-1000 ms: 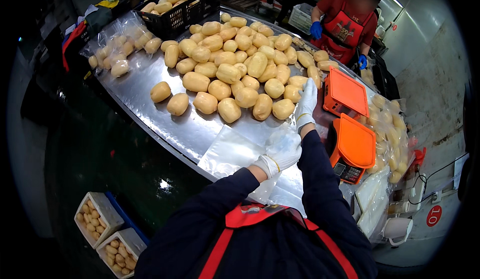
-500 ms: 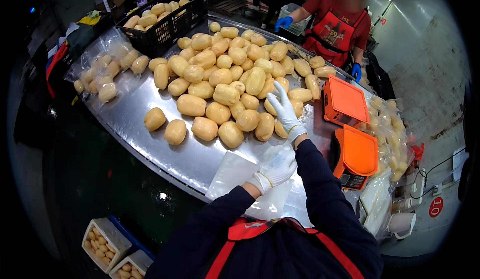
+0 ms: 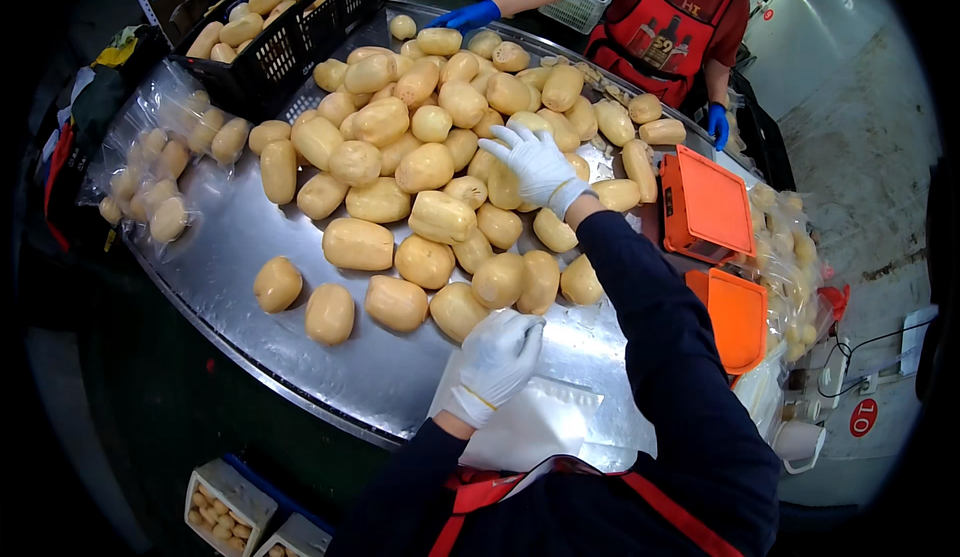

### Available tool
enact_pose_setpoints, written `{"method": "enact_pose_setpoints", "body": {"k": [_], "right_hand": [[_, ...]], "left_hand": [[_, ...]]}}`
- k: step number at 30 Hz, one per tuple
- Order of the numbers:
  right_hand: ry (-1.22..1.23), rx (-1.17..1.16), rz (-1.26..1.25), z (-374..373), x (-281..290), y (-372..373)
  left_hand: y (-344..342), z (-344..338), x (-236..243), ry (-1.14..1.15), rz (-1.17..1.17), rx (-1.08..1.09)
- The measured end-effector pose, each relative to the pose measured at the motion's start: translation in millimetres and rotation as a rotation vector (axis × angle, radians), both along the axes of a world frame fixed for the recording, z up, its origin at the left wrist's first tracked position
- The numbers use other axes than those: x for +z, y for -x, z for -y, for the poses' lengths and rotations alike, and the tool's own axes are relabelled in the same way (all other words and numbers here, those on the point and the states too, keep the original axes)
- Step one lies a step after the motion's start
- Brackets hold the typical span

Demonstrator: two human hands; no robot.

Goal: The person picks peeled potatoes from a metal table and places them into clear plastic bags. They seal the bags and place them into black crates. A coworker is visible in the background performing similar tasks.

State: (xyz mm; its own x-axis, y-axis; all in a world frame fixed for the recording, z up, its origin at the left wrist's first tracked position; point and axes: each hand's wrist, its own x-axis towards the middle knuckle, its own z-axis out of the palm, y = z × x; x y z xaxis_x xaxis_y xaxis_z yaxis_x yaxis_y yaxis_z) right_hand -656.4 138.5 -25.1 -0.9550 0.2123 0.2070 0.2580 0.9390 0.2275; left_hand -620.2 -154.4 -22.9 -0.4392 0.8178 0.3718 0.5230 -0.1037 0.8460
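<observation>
Peeled, tan lotus root sections [image 3: 425, 168] lie heaped across a metal table [image 3: 230, 287]. My right hand [image 3: 540, 165], in a white glove, reaches over the right part of the heap. Its fingers are spread and lie over the sections, with none gripped. Nearer to me, my left hand [image 3: 497, 362], gloved in white too, is closed at the heap's front edge. A clear plastic bag [image 3: 530, 432] hangs or lies below it, seemingly pinched in the fingers; the fingertips are partly hidden.
Two orange-topped scales [image 3: 712, 202] stand at the right, beside filled bags [image 3: 790, 257]. A black crate [image 3: 290, 52] of sections and more bagged ones [image 3: 165, 162] sit at the left. Across the table, a person in a red apron [image 3: 655, 42] rests one blue-gloved hand [image 3: 465, 17] by the heap.
My right hand has moved left and away from me, over the heap. My left hand has shifted left, apart from it. The other person's hand has come down to the table's far edge.
</observation>
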Motion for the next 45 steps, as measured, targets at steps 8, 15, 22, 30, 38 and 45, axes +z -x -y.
{"method": "enact_pose_setpoints", "body": {"k": [8, 15, 22, 30, 38, 45], "right_hand": [[-0.337, -0.053, 0.402, 2, 19, 30], [0.013, -0.008, 0.220, -10, 12, -33], [0.968, -0.009, -0.410, 96, 34, -167], [0.907, 0.009, -0.481, 237, 62, -269], [1.483, -0.280, -0.815, 278, 40, -355], [1.582, -0.244, -0.980, 304, 26, -362]], "left_hand": [[19, 34, -16, 0.166, 0.065, 0.070], [-1, 67, -13, 0.197, 0.083, 0.064], [-31, 94, -7, 0.227, 1.137, -0.131], [-84, 71, 26, -0.094, 1.903, -0.541], [-134, 77, 12, -0.111, 1.505, -0.446], [-205, 67, 46, -0.190, 1.165, -0.334]]}}
